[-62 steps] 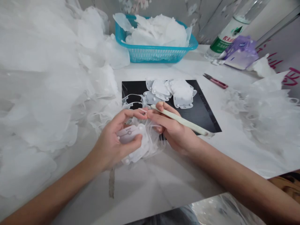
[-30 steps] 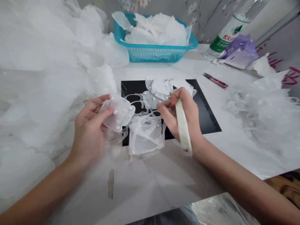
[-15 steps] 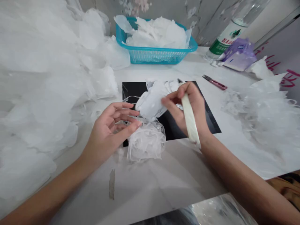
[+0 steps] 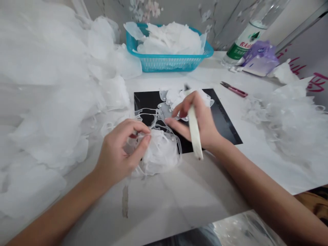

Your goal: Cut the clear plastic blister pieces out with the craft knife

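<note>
A gathered bundle of sheer white fabric pieces with thin loose trimmings (image 4: 160,152) lies at the front edge of a black mat (image 4: 222,119). My left hand (image 4: 123,147) is closed in a pinch at the bundle's upper left edge. My right hand (image 4: 198,119) keeps a long cream-coloured handled tool with a dark tip (image 4: 195,140) tucked between its fingers; its kind is unclear. The thumb and forefinger of that hand stand apart above the mat. Behind them, thin white cut pieces with small dots (image 4: 167,109) lie on the mat, partly hidden by my right hand.
A large heap of sheer white fabric (image 4: 51,85) covers the left side. A blue basket (image 4: 169,63) with white pieces stands at the back. Pink-handled thread snips (image 4: 234,89), a water bottle (image 4: 242,42), a purple packet (image 4: 261,58) and another white pile (image 4: 287,126) are on the right.
The white piece near my right fingers now lies flat on the mat with others. My right hand has moved left and lower, and my left fingers have closed at the bundle.
</note>
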A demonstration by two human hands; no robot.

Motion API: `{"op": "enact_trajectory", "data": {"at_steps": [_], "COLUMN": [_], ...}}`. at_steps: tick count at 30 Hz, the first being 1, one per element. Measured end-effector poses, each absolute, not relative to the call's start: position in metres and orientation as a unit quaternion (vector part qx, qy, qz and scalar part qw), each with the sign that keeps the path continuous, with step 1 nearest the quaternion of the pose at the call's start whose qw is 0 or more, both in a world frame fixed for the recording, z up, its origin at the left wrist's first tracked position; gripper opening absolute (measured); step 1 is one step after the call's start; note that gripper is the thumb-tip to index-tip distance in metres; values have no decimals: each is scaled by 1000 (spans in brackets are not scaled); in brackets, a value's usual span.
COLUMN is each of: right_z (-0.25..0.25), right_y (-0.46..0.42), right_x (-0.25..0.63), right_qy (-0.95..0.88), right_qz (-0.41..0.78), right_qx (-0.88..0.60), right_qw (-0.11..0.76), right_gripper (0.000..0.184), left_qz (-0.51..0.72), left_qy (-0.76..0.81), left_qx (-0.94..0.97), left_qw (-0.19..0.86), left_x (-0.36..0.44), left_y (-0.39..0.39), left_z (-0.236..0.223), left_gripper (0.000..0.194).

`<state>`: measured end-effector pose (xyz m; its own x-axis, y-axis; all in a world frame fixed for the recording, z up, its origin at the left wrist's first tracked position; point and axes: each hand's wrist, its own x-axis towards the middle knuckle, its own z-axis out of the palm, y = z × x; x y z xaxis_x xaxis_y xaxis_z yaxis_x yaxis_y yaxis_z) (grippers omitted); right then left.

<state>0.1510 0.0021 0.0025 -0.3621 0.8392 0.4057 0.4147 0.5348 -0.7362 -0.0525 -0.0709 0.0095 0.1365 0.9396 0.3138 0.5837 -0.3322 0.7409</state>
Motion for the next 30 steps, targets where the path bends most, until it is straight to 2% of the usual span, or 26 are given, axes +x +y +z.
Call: {"op": "enact_trajectory", "data": {"at_steps": [3,5,10,13,16,19,23,26,30], "right_z": [4,3,2,2,3,6,13,14,12], "right_y": [-3,-2,-1,-4,-7,-11,-14,-13,-11], "right_x": [147,147,147,145,143,142,141,140,138], "right_qy": [-829,-836,-834,-827,-821,-791,-707,-633,-564], "right_qz": [396,423,397,403,430,462,529,562,587], "right_qx": [-312,-296,-344,-354,-316,-286,-286,-320,-361], "right_qw": [243,188,169,167,205,282,372,425,455], "right_gripper": [42,45,48,49,42,39,37,37,40], "left_qz": [459,494,549,545,486,443,431,422,333], "left_qy": [586,606,629,612,547,494,511,564,607], "left_qx": [604,548,481,531,662,711,671,624,598], "left_qw": [286,298,269,215,159,232,320,339,404], "left_x": [-51,-51,-60,-66,-66,-62,-59,-60,-59], "left_y": [-70,-66,-56,-56,-59,-64,-67,-65,-60], "left_z": [14,15,8,5,7,10,10,11,16], "left_gripper": [6,9,22,25,30,29,16,22,31]}}
